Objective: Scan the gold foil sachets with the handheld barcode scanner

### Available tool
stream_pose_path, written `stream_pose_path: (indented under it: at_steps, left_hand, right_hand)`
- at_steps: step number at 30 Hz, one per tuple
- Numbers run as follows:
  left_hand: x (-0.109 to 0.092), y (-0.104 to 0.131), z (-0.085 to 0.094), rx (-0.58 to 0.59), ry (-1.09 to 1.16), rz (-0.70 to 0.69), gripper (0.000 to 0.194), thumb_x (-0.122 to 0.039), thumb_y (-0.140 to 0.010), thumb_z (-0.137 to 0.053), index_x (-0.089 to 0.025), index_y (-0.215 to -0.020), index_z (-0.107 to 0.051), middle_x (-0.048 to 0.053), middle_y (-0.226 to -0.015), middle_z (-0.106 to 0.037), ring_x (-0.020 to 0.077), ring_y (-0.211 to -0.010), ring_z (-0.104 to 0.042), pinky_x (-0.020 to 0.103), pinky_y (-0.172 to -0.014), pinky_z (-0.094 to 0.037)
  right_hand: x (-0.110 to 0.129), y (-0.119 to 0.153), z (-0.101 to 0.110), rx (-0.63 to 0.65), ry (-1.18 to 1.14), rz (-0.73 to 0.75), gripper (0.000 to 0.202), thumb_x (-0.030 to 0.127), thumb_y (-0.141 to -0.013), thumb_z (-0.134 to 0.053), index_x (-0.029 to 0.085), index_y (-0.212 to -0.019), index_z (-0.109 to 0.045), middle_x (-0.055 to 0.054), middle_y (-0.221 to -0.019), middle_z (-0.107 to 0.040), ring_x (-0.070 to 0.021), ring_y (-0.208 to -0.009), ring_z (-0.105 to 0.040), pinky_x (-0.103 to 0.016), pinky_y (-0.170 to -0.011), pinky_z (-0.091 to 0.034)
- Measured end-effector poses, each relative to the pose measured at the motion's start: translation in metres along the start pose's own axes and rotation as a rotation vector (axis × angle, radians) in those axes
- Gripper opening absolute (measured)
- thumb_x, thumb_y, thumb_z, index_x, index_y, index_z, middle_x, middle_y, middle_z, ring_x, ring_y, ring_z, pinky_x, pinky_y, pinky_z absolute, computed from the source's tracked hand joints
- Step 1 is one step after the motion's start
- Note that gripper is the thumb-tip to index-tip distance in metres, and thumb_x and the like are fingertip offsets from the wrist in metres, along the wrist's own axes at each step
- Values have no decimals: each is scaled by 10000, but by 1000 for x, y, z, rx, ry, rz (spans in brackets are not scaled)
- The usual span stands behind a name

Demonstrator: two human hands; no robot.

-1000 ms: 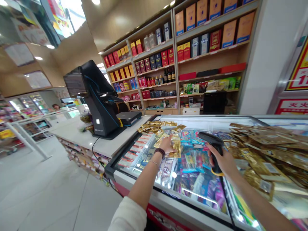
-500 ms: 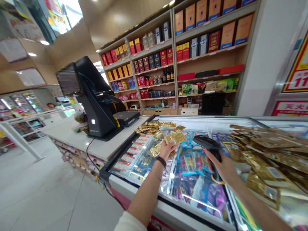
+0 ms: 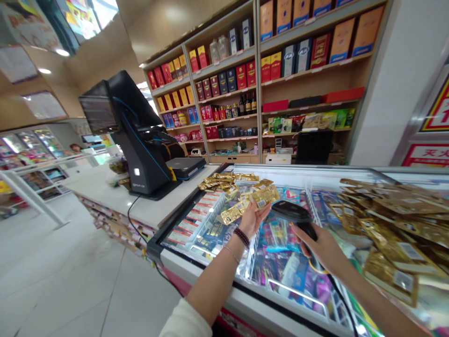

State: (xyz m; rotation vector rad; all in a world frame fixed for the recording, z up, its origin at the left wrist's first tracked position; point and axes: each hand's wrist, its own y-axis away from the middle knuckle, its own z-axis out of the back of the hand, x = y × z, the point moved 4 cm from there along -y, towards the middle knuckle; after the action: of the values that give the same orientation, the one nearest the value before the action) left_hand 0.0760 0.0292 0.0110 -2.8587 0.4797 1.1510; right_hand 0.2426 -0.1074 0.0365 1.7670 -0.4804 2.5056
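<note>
My left hand [image 3: 253, 219], with a dark beaded bracelet at the wrist, holds a gold packet [image 3: 265, 196] above the glass lid of a freezer. A white label shows on the packet. My right hand [image 3: 315, 241] is wrapped round the handle of a black barcode scanner [image 3: 292, 211], whose head is close to the packet on its right. Behind and left of my left hand, several gold packets [image 3: 219, 180] lie on the glass. A larger heap of gold packets [image 3: 396, 220] lies at the right.
A black checkout terminal [image 3: 140, 140] and a flat black device [image 3: 185, 167] stand on the white counter [image 3: 140, 210] at the left. Shelves of boxes [image 3: 228, 96] line the back. A cable hangs from the scanner. Part of a person [image 3: 75, 148] shows far left.
My left hand has turned the gold packet, and its label now faces up toward the scanner. The scanner has moved left, nearer the packet. The view has shifted slightly.
</note>
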Motion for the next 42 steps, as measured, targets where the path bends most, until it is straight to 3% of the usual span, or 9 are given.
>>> stream_pose_path:
  at_steps: [8,15,21,27,32,35,39,42]
  left_hand:
    - [-6,6,-4,-14,-28,18,402,-420,-1126,-454,-227,-1479,-444,164,-1308,-769,220,-1121,-799,353,-1037,-623]
    - [-6,11,-7,16,-64,-22,410,-418,-1134,-404,-177,-1455,-489,210,-1374,-733,236,-1146,-788,360,-1136,-549]
    - [-6,10,-4,39,-74,-30,438,-433,-1134,-384,-205,-1502,-449,201,-1370,-743,238,-1098,-804,410,-1152,-548]
    - [-3,4,6,-76,-33,33,417,-414,-1124,-431,-219,-1489,-477,193,-1395,-723,251,-1084,-810,429,-1096,-599]
    - [4,1,3,-173,-57,67,334,-308,-1119,-450,-169,-1407,-545,184,-1164,-793,236,-887,-832,394,-938,-668]
    - [16,-3,-10,-134,-96,112,245,-245,-1110,-475,-185,-1321,-584,134,-1013,-809,230,-846,-832,371,-859,-687]
    - [42,-9,-43,-84,-117,125,166,-211,-1071,-575,-241,-1219,-643,69,-933,-805,199,-797,-821,353,-839,-697]
    - [69,-12,-83,-65,-86,124,150,-164,-1061,-569,-257,-1129,-666,24,-867,-786,172,-797,-808,348,-880,-696]
  right_hand:
    - [14,9,-4,20,44,9,478,701,-883,-614,272,-674,-591,41,-394,-544,-175,-394,-511,-336,-548,-412]
    - [13,9,-2,15,68,6,476,706,-891,-590,283,-673,-581,33,-403,-561,-191,-411,-536,-347,-560,-421]
    - [10,8,-2,10,46,-3,514,750,-877,-596,281,-666,-581,32,-396,-551,-185,-398,-535,-335,-529,-410]
    - [0,-1,10,-62,-102,-19,542,785,-818,-653,264,-683,-583,37,-453,-564,-145,-356,-487,-310,-450,-398]
    - [-6,-1,55,-179,-213,-37,558,784,-777,-706,259,-662,-556,50,-466,-543,-118,-344,-469,-274,-400,-400]
    - [-14,6,96,-315,-234,-28,542,756,-784,-724,248,-683,-563,39,-517,-583,-109,-354,-481,-264,-390,-378]
    - [-28,26,157,-490,-240,-44,583,803,-744,-718,252,-650,-551,52,-461,-523,-117,-347,-459,-270,-384,-368]
    - [-34,46,201,-608,-209,-45,585,797,-705,-751,249,-625,-565,30,-483,-565,-125,-367,-487,-277,-397,-384]
